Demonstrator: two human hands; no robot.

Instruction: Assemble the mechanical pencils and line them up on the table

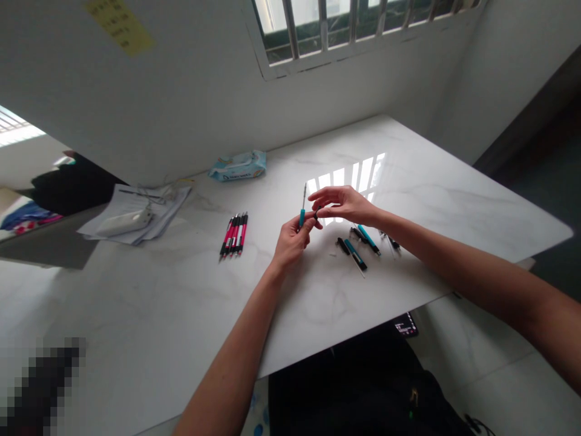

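My left hand (291, 241) is closed around a teal pen barrel (302, 217), from which a thin refill (304, 195) points upward. Just beside it, my right hand (348, 204) pinches a small black pen part (316, 214) between thumb and finger, close to the left fingertips. What exactly this part is cannot be made out. Below the right hand lie a teal-and-black pen barrel (356, 254), another teal barrel (369, 240) and several loose black pieces (342, 246). A few thin pieces (393, 242) lie partly behind the right forearm.
Several red-and-black pens (234, 235) lie side by side left of my hands on the marbled white table (181, 315). A blue wipes pack (238, 166) rests against the wall. Papers (163, 209) with a white device (127, 221) lie at the far left. A phone (406, 324) shows below the table edge.
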